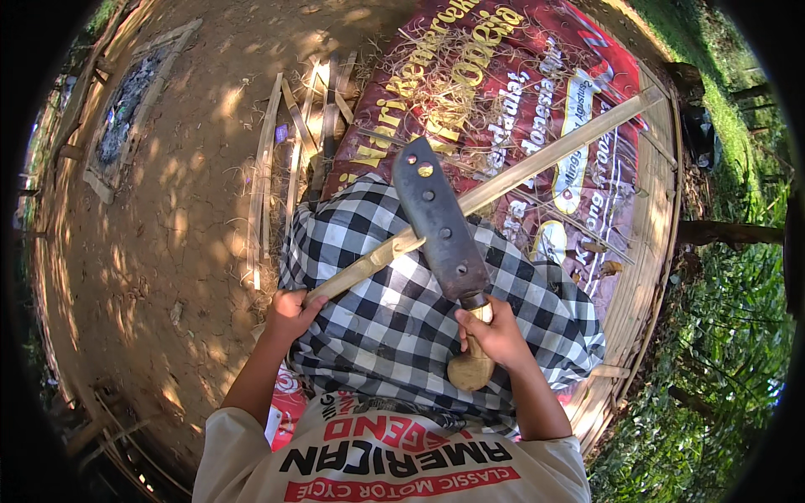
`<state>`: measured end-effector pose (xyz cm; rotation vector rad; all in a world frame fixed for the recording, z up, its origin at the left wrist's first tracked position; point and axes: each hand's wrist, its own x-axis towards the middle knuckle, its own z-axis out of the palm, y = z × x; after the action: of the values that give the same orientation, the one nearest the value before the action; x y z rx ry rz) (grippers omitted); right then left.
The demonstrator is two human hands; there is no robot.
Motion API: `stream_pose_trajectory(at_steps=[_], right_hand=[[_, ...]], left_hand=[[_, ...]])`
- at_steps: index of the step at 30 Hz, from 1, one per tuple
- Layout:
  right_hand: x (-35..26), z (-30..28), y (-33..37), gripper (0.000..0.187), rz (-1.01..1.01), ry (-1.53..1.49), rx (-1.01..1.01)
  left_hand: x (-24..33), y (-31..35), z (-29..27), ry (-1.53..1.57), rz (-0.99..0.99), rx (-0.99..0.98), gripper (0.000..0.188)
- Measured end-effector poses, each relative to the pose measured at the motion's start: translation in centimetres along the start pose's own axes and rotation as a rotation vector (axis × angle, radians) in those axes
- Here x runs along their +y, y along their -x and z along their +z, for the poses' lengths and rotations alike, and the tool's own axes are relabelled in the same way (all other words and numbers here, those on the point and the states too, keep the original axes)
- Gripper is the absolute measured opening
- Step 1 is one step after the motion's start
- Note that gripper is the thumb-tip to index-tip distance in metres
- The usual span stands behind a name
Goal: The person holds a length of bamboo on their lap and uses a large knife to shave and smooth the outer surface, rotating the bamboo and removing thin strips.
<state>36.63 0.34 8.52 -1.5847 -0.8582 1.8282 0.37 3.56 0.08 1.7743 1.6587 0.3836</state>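
My right hand is closed round the pale wooden handle of a machete. Its broad dark blade has a row of holes and points away from me, tilted a little left. In my left hand I grip the near end of a long split bamboo strip. The strip runs up to the far right across my lap, passing beneath the blade. A notch or lifted bit shows on the strip just left of the blade. A black-and-white checked cloth covers my legs.
A red printed banner lies ahead, strewn with thin shavings over a bamboo platform. Several bamboo strips lie at the left on bare earth. Farther left is a framed ash pit. Green plants grow to the right.
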Motion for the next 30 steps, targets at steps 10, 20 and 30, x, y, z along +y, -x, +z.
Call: stream_pose_trajectory(at_steps=[10, 20, 30], right_hand=[[1.2, 1.4, 1.4, 0.021, 0.131, -0.528, -0.334], [-0.6, -0.2, -0.4, 0.015, -0.125, -0.209, 0.187], [2.0, 4.7, 0.0, 0.016, 0.093, -0.046, -0.227]], left_hand=[[-1.4, 0.3, 0.4, 0.052, 0.017, 0.000, 0.046], [0.1, 0.1, 0.2, 0.068, 0.024, 0.010, 0.045], [-0.5, 0.6, 0.7, 0.188, 0.091, 0.085, 0.041]])
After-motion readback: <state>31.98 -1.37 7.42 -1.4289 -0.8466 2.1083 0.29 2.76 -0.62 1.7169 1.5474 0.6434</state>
